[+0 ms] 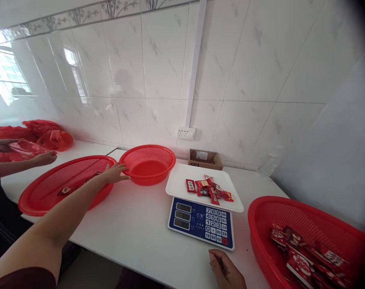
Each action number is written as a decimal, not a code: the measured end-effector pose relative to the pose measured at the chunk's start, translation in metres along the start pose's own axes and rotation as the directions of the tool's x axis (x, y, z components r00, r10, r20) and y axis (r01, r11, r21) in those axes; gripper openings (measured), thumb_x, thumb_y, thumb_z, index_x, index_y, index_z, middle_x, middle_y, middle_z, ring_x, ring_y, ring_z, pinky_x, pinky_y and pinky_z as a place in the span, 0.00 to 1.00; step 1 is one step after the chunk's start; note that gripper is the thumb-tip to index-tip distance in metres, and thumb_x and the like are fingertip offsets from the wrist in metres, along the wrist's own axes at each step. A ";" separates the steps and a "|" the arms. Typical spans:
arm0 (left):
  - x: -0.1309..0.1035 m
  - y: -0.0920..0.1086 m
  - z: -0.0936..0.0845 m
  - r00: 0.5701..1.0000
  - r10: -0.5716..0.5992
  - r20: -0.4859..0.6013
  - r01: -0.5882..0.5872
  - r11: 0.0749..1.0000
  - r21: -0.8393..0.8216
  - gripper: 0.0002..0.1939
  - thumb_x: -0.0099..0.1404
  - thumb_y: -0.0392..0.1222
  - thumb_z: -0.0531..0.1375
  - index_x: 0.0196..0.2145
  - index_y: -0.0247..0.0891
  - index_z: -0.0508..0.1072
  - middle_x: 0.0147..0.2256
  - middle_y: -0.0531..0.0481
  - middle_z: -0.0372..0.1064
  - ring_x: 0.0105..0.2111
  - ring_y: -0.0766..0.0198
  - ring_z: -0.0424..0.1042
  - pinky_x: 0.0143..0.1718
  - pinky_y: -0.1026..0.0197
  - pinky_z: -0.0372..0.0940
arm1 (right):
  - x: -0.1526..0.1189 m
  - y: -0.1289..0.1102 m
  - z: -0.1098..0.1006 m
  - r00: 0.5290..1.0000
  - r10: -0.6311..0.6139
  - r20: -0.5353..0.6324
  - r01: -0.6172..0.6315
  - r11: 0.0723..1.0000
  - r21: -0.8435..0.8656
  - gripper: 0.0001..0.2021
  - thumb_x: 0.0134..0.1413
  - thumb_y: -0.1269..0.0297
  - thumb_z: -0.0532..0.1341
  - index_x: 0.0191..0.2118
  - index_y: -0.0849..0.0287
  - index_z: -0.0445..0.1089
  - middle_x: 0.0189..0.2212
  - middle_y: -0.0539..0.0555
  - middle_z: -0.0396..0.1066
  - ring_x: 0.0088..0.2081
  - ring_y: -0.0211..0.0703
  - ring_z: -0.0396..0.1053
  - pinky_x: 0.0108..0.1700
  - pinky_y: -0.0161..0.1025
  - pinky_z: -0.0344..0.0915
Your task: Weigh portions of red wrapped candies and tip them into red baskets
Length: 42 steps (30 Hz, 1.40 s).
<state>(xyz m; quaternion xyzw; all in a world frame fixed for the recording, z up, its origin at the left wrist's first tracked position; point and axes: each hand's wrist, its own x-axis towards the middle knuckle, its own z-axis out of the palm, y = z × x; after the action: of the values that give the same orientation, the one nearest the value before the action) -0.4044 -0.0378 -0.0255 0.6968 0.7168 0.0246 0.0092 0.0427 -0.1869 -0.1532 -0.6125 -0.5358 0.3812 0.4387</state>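
My left hand (116, 173) reaches across the table, its fingers spread at the near left rim of an empty-looking red basket (150, 178). My right hand (226, 271) rests at the table's front edge below the scale, fingers curled; whether it holds anything is hidden. The blue and white scale (200, 220) carries a white tray (179, 180) with several small red packets (211, 188) on it. At the right, another red basket (260, 237) holds several red packets (301, 265).
A large red basket (40, 196) with a few packets stands at the left. Beyond it, another person's hands (45, 158) handle red plastic bags (54, 139). A cardboard box (204, 158) sits by the wall, under a socket (186, 133).
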 end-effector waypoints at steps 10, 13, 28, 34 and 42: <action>0.017 0.079 0.005 0.976 0.198 -0.086 -0.200 0.980 -0.009 0.28 0.64 0.60 0.43 0.50 0.40 0.65 0.51 0.42 0.62 0.56 0.44 0.49 0.53 0.35 0.32 | 0.001 -0.004 -0.004 1.000 0.022 0.013 -0.022 1.000 0.003 0.19 0.40 0.47 0.59 0.31 0.58 0.73 0.30 0.53 0.75 0.32 0.43 0.71 0.34 0.32 0.68; 0.017 0.133 0.008 0.926 0.357 -0.121 -0.363 0.931 -0.035 0.29 0.65 0.60 0.41 0.58 0.43 0.54 0.59 0.45 0.47 0.60 0.49 0.40 0.56 0.41 0.32 | 0.002 -0.002 -0.002 1.000 0.002 0.024 -0.002 1.000 0.006 0.19 0.42 0.47 0.58 0.31 0.58 0.72 0.28 0.52 0.74 0.31 0.43 0.70 0.35 0.32 0.67; 0.045 0.306 0.039 0.735 0.664 -0.140 -0.678 0.729 -0.099 0.26 0.60 0.61 0.52 0.50 0.41 0.63 0.46 0.43 0.64 0.47 0.50 0.62 0.45 0.53 0.57 | 0.000 0.000 0.001 0.994 -0.111 -0.020 0.111 0.994 0.015 0.14 0.46 0.53 0.58 0.32 0.58 0.73 0.23 0.51 0.71 0.27 0.40 0.68 0.30 0.30 0.66; 0.044 0.301 0.037 0.802 0.549 -0.236 -0.587 0.799 -0.134 0.17 0.63 0.55 0.52 0.43 0.41 0.64 0.41 0.47 0.66 0.39 0.56 0.68 0.33 0.61 0.61 | -0.001 -0.003 0.001 0.992 -0.125 -0.013 0.125 0.992 -0.005 0.14 0.47 0.54 0.57 0.31 0.59 0.72 0.23 0.50 0.70 0.26 0.40 0.67 0.30 0.30 0.66; 0.072 0.235 0.002 0.909 0.205 -0.364 -0.297 0.930 -0.216 0.16 0.67 0.52 0.48 0.46 0.41 0.61 0.42 0.47 0.66 0.39 0.57 0.67 0.33 0.61 0.61 | -0.002 -0.008 -0.002 0.995 -0.100 0.007 0.100 0.995 -0.014 0.15 0.46 0.52 0.56 0.30 0.58 0.71 0.24 0.51 0.71 0.27 0.41 0.68 0.31 0.31 0.66</action>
<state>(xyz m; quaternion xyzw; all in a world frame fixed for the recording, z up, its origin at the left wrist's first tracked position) -0.1720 0.0408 -0.0149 0.7618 0.6014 0.2396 -0.0226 0.0419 -0.1887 -0.1451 -0.5870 -0.5698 0.3567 0.4511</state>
